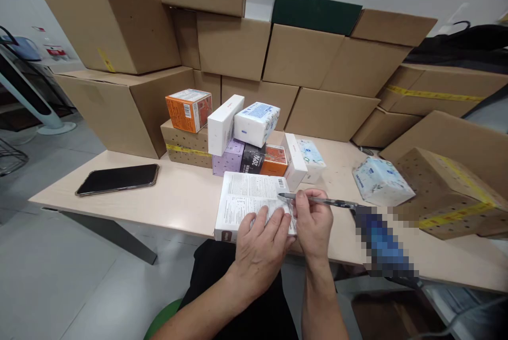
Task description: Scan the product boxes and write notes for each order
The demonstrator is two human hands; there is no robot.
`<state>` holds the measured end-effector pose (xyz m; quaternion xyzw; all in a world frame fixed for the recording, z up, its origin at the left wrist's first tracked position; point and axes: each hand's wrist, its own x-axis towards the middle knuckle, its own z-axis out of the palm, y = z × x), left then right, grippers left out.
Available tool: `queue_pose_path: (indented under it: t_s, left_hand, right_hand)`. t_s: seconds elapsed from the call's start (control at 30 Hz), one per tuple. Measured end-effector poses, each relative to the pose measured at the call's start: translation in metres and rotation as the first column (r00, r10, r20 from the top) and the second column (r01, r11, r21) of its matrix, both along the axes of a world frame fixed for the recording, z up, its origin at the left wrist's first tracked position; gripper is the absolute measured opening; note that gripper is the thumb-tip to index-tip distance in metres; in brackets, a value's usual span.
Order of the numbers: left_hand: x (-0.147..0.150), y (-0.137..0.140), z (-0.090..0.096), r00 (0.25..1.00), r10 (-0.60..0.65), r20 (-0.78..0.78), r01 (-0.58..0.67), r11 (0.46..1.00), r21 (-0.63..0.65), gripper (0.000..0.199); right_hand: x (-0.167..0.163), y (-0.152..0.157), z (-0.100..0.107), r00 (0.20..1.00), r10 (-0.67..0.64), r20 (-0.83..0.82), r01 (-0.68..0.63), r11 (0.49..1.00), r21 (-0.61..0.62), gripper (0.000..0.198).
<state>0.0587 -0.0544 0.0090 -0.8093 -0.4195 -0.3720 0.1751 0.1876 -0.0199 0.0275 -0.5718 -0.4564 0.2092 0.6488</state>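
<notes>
White, closely printed card makes up the box (248,191) that lies flat at the near edge of a pale wooden table (182,197), in front of the seated person. Seen from the head view, its upper face is full of small dark lines, too fine for me to read, with a barcode (282,183) near the far right corner and a dark label patch on the near side. The left hand (264,244) rests palm down on the box, fingers slightly spread, pressing rather than gripping. The right hand (315,221) pinches a dark pen (325,200) between thumb and fingers, its tip over the print; I cannot tell whether it touches.

Just beyond the box is a small heap. A black box (252,160) shows pale characters starting with "20", between a lilac box (229,158) and an orange one (274,160). On top, a slim white box (222,131) leans beside a white-and-blue pack (256,122), whose blue lettering is too small to read. Another orange box (186,112), with a barcode on its side, sits on a brown carton (186,149) banded with yellow printed tape. A dark-screened phone (118,179) lies well apart, at the left
</notes>
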Motion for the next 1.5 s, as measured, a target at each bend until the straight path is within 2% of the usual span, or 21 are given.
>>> queue_pose_path:
  t_s: [0.07, 0.2, 0.57, 0.83, 1.0, 1.13, 1.2, 1.23, 1.27, 1.33, 1.43, 1.5]
  left_hand:
    - [0.001, 0.000, 0.000, 1.000, -0.001, 0.001, 0.001, 1.000, 0.005, 0.030]
    - [0.001, 0.000, -0.003, 1.000, 0.000, 0.017, -0.001, 1.000, 0.024, 0.029]
    - [0.000, 0.000, -0.007, 1.000, -0.008, 0.009, 0.008, 1.000, 0.019, 0.031]
    - [0.001, 0.001, -0.006, 1.000, 0.004, 0.020, -0.004, 0.999, 0.047, 0.029]
    - [0.001, 0.001, -0.007, 1.000, 0.017, 0.007, -0.018, 0.999, 0.046, 0.030]
    - [0.001, 0.001, -0.007, 1.000, 0.015, -0.001, -0.015, 0.999, 0.032, 0.032]
    - [0.000, 0.002, -0.007, 1.000, 0.011, -0.001, -0.011, 1.000, 0.015, 0.033]
    - [0.000, 0.002, -0.007, 1.000, 0.009, 0.000, -0.009, 1.000, 0.007, 0.033]
    - [0.000, 0.002, -0.006, 1.000, 0.007, 0.003, -0.008, 1.000, 0.001, 0.033]
    - [-0.001, 0.002, -0.005, 1.000, 0.007, 0.011, -0.007, 1.000, -0.006, 0.032]
    - [0.000, 0.002, -0.004, 1.000, 0.006, 0.025, -0.005, 1.000, -0.015, 0.032]
    - [0.000, 0.002, -0.004, 0.999, 0.006, 0.036, -0.005, 1.000, -0.022, 0.033]
  right_hand:
    - [-0.001, 0.000, -0.002, 0.990, -0.043, 0.133, 0.044, 0.999, 0.002, 0.033]
    - [0.002, -0.004, -0.001, 0.914, -0.086, 0.396, 0.090, 0.996, 0.010, 0.039]
    - [0.002, -0.002, 0.012, 0.829, 0.027, 0.558, -0.015, 1.000, -0.025, 0.039]
    - [0.004, -0.002, 0.013, 0.801, 0.003, 0.599, -0.009, 1.000, 0.007, 0.038]
    - [0.003, -0.002, 0.010, 0.829, 0.033, 0.558, -0.034, 0.999, -0.007, 0.038]
    - [0.006, -0.002, 0.000, 0.921, -0.106, 0.374, 0.081, 0.993, 0.083, 0.035]
    - [0.016, -0.004, -0.006, 0.933, -0.173, 0.317, 0.145, 0.983, 0.108, 0.034]
    - [0.024, -0.004, -0.008, 0.919, -0.202, 0.339, 0.171, 0.978, 0.118, 0.034]
    - [0.032, -0.005, -0.011, 0.886, -0.226, 0.405, 0.193, 0.974, 0.122, 0.034]
    - [0.050, -0.008, -0.014, 0.736, -0.217, 0.641, 0.227, 0.972, 0.068, 0.034]
    - [0.068, -0.011, -0.017, 0.464, -0.043, 0.885, 0.304, 0.946, -0.114, 0.042]
    - [0.070, -0.010, -0.018, 0.350, 0.093, 0.932, 0.381, 0.895, -0.232, 0.050]
